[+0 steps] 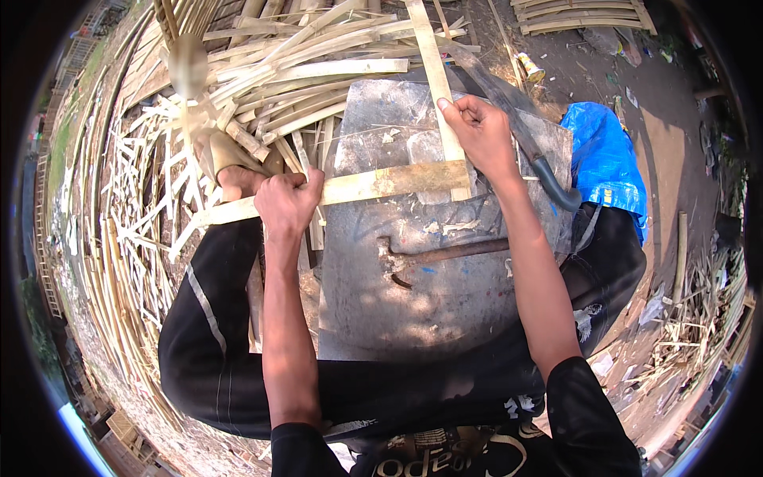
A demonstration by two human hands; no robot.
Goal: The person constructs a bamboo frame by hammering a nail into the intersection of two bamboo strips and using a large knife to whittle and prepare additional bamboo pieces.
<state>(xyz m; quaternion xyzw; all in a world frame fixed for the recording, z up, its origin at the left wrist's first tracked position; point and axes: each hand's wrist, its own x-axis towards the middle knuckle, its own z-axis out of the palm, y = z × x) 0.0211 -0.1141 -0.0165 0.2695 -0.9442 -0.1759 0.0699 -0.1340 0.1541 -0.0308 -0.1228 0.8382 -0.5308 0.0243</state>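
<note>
My left hand [286,204] is closed round a flat pale bamboo strip [381,184] that runs crosswise over the low grey work board [358,310]. Between thumb and curled fingers, my right hand [482,137] grips a second bamboo strip [429,60], which points away from me. The two strips meet at nearly a right angle just below my right hand, with the crosswise one lying over the other's near end. Right of that hand lies a long dark blade with a curved, dark handle [556,187]. A claw hammer [445,253] rests on the board nearer to me.
Split bamboo strips [310,67] are heaped beyond the board and to its left. A blue plastic sheet [608,155] covers something by my right knee. My bare foot [238,181] is beside the left hand. A slatted bamboo panel [580,14] lies at the far right.
</note>
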